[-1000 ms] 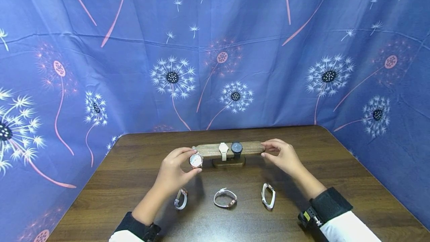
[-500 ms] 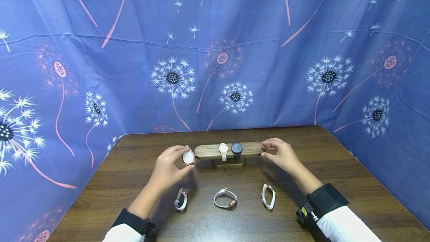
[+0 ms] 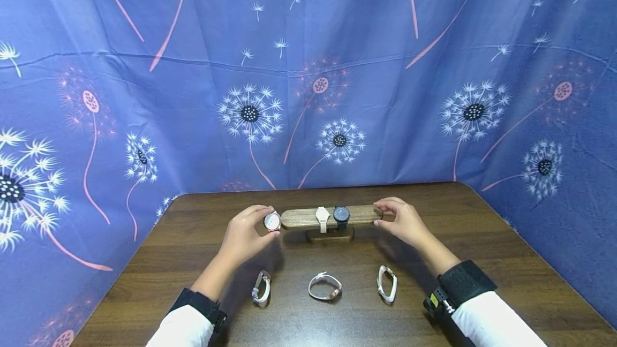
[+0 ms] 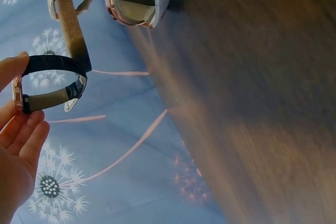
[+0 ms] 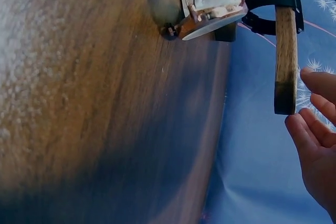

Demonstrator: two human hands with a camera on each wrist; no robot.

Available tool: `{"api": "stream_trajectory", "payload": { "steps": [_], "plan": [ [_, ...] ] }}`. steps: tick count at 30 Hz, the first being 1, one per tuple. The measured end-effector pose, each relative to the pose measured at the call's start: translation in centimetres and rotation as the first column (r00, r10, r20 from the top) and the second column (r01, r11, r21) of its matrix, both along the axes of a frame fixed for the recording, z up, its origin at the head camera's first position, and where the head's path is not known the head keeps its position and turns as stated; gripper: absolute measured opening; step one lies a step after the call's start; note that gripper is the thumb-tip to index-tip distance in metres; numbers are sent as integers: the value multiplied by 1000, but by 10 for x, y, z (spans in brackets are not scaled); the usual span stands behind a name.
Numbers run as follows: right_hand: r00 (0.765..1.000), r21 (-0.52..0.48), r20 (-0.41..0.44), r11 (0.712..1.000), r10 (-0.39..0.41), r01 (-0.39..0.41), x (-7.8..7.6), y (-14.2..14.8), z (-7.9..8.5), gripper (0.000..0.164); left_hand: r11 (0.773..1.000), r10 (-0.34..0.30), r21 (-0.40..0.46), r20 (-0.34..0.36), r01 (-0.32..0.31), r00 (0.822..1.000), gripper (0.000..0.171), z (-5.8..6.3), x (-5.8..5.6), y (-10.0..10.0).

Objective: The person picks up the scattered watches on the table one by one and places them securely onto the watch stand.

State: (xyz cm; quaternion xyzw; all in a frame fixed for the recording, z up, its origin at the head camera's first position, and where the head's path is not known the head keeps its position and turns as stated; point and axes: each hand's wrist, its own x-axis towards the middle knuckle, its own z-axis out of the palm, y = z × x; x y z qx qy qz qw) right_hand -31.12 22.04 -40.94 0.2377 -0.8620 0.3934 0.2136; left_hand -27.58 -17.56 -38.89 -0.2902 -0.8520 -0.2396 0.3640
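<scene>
My left hand (image 3: 243, 237) pinches a watch (image 3: 272, 221) with a pale dial and rose-gold case between thumb and fingers. In the left wrist view its dark strap (image 4: 52, 63) forms a closed loop, right at the end of the wooden bar (image 4: 72, 30). That bar belongs to a watch stand (image 3: 299, 219) with a wooden base. My right hand (image 3: 402, 223) holds the bar's right end between thumb and fingers. A cream watch (image 3: 322, 216) and a black watch (image 3: 341, 214) sit around the middle of the bar.
Three pale-strapped watches lie on the brown table (image 3: 193, 250) in front of the stand: a left one (image 3: 264, 294), a middle one (image 3: 318, 296) and a right one (image 3: 389, 296). A blue dandelion-print cloth (image 3: 395, 138) hangs behind the table.
My left hand has drawn the watch a little left and up, from overlapping the bar's left end to just beside it. The right hand stays at the other end.
</scene>
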Motion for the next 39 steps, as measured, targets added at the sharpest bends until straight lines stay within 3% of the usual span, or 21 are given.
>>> {"api": "stream_trajectory", "payload": {
  "steps": [6, 14, 24, 34, 39],
  "plan": [
    [1000, 8, 24, 1000, -10, 10, -2, 1, -3, 40, 1000, 25, -14, 80, -24, 997, 50, -3, -8, 3],
    [999, 11, 37, 1000, -26, 25, -4, 2, -4, 38, 998, 34, -49, 128, -28, 991, 51, -4, -22, 7],
    [997, 32, 68, 999, -41, 39, -5, 5, -4, 38, 998, -47, -20, 226, 52, 973, 49, -9, -35, 8],
    [993, 61, 114, 998, -14, 7, -8, 9, -2, 42, 999, -41, 2, 321, 43, 946, 47, -10, -41, 10],
    [990, 62, 139, 998, 11, -20, -8, 9, -1, 42, 999, -50, 3, 325, 52, 944, 46, -10, -44, 10]
  ]
}}
